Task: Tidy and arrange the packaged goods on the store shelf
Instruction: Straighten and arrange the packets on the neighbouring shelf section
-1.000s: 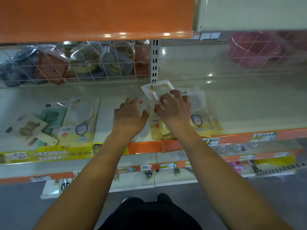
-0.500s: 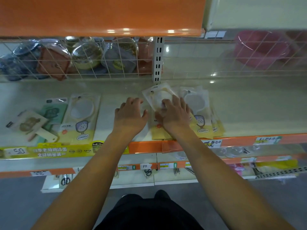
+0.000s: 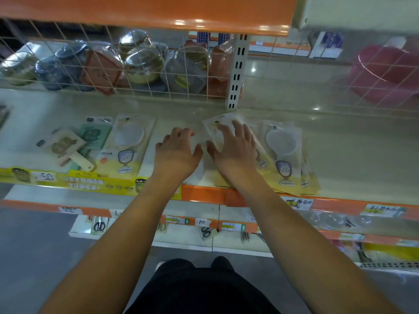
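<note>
Right hand (image 3: pixel 233 150) laid flat, fingers spread and nearly straight, pressing down on a skewed packet (image 3: pixel 215 125) atop a pile of packaged goods near the middle of the cream shelf (image 3: pixel 351 159). Nothing curled round or pinched. Packet's top corner tilted toward the left, out of line with the pile beneath.

Left hand (image 3: pixel 176 152) just beside the right, thumbs close but apart, palm down on the bare shelf surface at the pile's left edge; fingers loosely bent, holding nothing.

Just right of the right hand, a neater stack of packets (image 3: pixel 283 155), clear fronts showing a white round item with a handle above a yellow printed card, lower edges fanned out at the shelf front. Well to the left, 1 matching packet (image 3: pixel 127 143) lying flat and alone, then a green packet (image 3: pixel 93 134) partly under a tilted beige card packet (image 3: pixel 65 146).

Along the front, an orange shelf edge (image 3: pixel 204 193) with price labels and a yellow banner strip (image 3: pixel 90 184) on the left.

Behind, a wire mesh divider (image 3: pixel 113 64) with wrapped round containers (image 3: pixel 140 62) heaped against its far side; a pink basin (image 3: pixel 385 71) blurred at upper right. Below, lower shelves with scissors (image 3: pixel 99 226) hanging at their fronts.
</note>
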The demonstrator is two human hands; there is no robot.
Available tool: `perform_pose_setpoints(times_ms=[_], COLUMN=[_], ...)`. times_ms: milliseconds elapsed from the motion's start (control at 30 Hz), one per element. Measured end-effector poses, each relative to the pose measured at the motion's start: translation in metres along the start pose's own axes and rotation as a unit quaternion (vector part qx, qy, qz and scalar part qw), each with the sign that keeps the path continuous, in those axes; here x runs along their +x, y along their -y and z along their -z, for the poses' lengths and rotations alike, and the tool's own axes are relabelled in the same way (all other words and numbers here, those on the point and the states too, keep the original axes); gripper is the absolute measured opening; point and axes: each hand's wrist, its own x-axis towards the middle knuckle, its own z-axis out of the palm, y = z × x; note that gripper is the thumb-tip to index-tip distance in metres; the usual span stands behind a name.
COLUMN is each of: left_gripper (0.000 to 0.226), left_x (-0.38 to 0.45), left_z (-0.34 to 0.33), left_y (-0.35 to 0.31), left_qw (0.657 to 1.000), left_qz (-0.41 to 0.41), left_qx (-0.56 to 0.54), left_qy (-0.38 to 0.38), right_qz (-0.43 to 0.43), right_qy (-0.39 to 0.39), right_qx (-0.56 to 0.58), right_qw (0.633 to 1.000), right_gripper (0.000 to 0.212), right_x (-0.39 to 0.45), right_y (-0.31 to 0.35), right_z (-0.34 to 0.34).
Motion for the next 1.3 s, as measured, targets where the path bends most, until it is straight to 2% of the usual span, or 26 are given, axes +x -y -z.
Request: perform_pose_setpoints(times_ms=[100, 233, 633, 1033, 1300], left_gripper=[0.044, 0.042, 0.041, 0.040, 0.040], left_x=[-0.009, -0.022, -0.061, -0.077, -0.065], left_z=[0.008, 0.029, 0.093, 0.136, 0.138], left_y=[0.018, 0.051, 0.206, 0.346, 0.360], left_qw=[0.999, 0.997, 0.985, 0.984, 0.988], left_qz=[0.012, 0.057, 0.151, 0.156, 0.143], left_qx=[-0.001, 0.013, 0.019, -0.010, -0.024], left_qy=[-0.029, -0.053, -0.087, -0.088, -0.060], right_qz=[0.030, 0.073, 0.176, 0.163, 0.157], right_qy=[-0.016, 0.006, 0.039, 0.062, 0.068], right_qx=[0.035, 0.031, 0.057, 0.032, -0.012], right_qw=[0.999, 0.997, 0.982, 0.984, 0.985], right_gripper=[0.052, 0.050, 0.048, 0.050, 0.040], right_x=[0.003, 0.004, -0.021, -0.031, -0.030], right_y=[0.025, 0.065, 0.222, 0.336, 0.353], right_z=[-0.004, -0.017, -0.091, -0.156, -0.173])
